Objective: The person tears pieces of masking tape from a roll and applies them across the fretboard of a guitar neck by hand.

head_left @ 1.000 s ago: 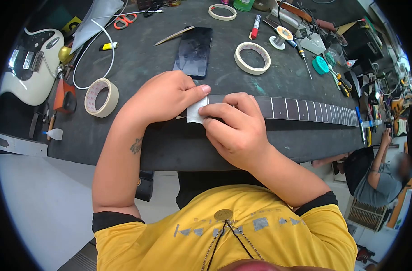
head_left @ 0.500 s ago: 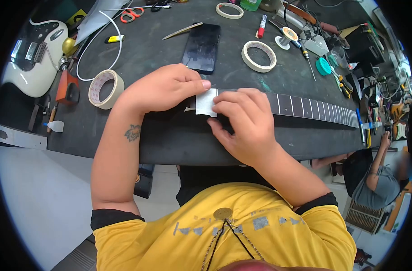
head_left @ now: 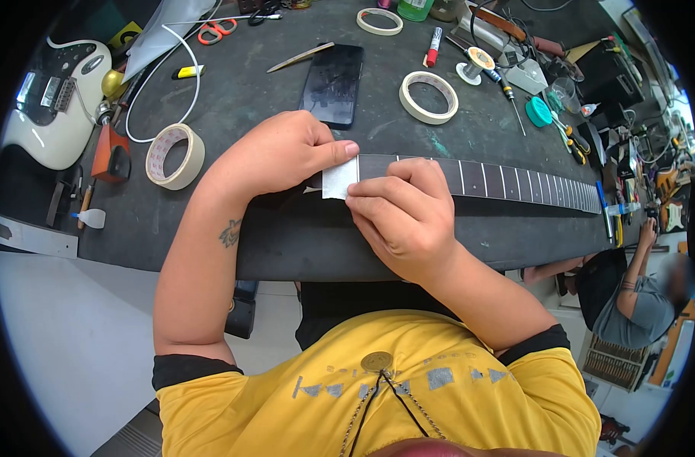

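A guitar neck (head_left: 515, 183) with a dark fretboard and bright frets lies across the bench in front of me. Over its left end sits a pale, squarish piece of tape (head_left: 337, 182), its lower part hanging past the neck's near edge. My left hand (head_left: 290, 156) is curled round that end, thumb pressed at the tape's upper right corner; its other fingers are mostly hidden. With thumb and fingertips together, my right hand (head_left: 410, 217) pinches the tape's lower right edge, its curled fingers crossing over the fretboard.
Beyond the neck lie a phone (head_left: 331, 87), a masking tape roll (head_left: 429, 97) and a red marker (head_left: 433, 47). Another tape roll (head_left: 175, 156) stands left of my forearm. A white guitar body (head_left: 54, 107) is far left; a screwdriver (head_left: 513, 99) lies right. Another person (head_left: 629, 297) is at far right.
My right thumb has come up from below the tape to meet the fingertips at its lower right edge. My left hand keeps its place. The whole view has shifted slightly.
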